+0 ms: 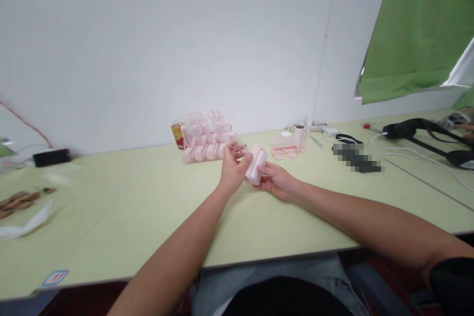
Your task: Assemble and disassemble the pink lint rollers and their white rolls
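Note:
A small pale pink case (256, 165) is held up over the table between my two hands. My right hand (276, 180) grips it from the right side, thumb on top and fingers below. On its left, my left hand (234, 165) has its fingers curled, with the thumb pressed to the near edge of the case. Something clear shows by the left fingertips, too blurred to name. Beyond the left hand, several pink cylindrical pieces (202, 150) stand and lie in rows. To the right sits an open pink case (285, 149) with a clear lid.
A pink cup-like holder (300, 134) stands at the back right, near white cables. Farther right lie a black strap-like device (414, 131) and a pixelated dark object (357, 158). At left are a black box (52, 157), brown pieces (20, 201) and white paper (31, 222). A yellow-red carton (178, 136) touches the wall side.

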Motion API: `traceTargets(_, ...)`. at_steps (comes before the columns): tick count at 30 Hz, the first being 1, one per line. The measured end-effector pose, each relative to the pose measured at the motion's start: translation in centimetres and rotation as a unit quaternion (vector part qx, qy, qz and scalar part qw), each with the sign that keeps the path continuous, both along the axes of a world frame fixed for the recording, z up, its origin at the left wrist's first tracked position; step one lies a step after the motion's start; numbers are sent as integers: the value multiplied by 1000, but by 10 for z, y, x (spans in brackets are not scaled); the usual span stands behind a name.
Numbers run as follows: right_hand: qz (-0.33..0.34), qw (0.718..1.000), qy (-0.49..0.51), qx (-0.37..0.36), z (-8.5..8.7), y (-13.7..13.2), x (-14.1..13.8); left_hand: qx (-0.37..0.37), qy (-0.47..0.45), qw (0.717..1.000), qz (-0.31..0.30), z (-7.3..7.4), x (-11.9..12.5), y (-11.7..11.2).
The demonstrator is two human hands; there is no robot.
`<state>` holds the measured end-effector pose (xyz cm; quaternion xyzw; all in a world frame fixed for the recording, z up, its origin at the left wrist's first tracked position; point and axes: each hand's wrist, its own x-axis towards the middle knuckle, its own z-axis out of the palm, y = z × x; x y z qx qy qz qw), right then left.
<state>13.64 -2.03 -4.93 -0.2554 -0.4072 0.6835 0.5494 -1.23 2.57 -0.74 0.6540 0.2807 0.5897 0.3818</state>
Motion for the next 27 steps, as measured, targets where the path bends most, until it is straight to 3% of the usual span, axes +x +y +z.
traceTargets(3, -20, 997, -69, 21, -3, 7, 5, -58, 104, 993, 0, -15, -2, 5)
traceTargets(5, -18, 991, -129, 18, -1, 16, 12, -79, 106, 991, -9, -17, -5, 6)
traceTargets(9, 35, 986, -161, 15, 8, 31, 17, -110, 2, 993, -50, -15, -7, 8)
traceTargets(13, 39, 984, -148, 93, 7, 36, 3, -131, -68, 988, -52, -17, -8, 14)
traceTargets(16, 4, 953, -245, 175, 9, 47, 4, -120, -102, 987, -28, -16, -12, 20)
traceTargets(18, -61, 886, -376, 265, 16, 65, 21, -108, -124, 986, 9, -15, -16, 25)
traceTargets(20, -162, 759, -533, 338, 25, 89, 50, -104, -138, 984, 44, -15, -21, 31)
traceTargets(21, -196, 689, -608, 342, 30, 102, 65, -107, -142, 983, 54, -16, -24, 33)
traceTargets(23, -201, 574, -741, 286, 33, 125, 94, -119, -146, 980, 56, -18, -27, 37)
traceTargets(25, -155, 501, -826, 207, 29, 139, 114, -130, -146, 980, 46, -21, -28, 39)
traceTargets(27, -136, 488, -841, 190, 19, 145, 122, -134, -140, 980, 38, -24, -27, 38)
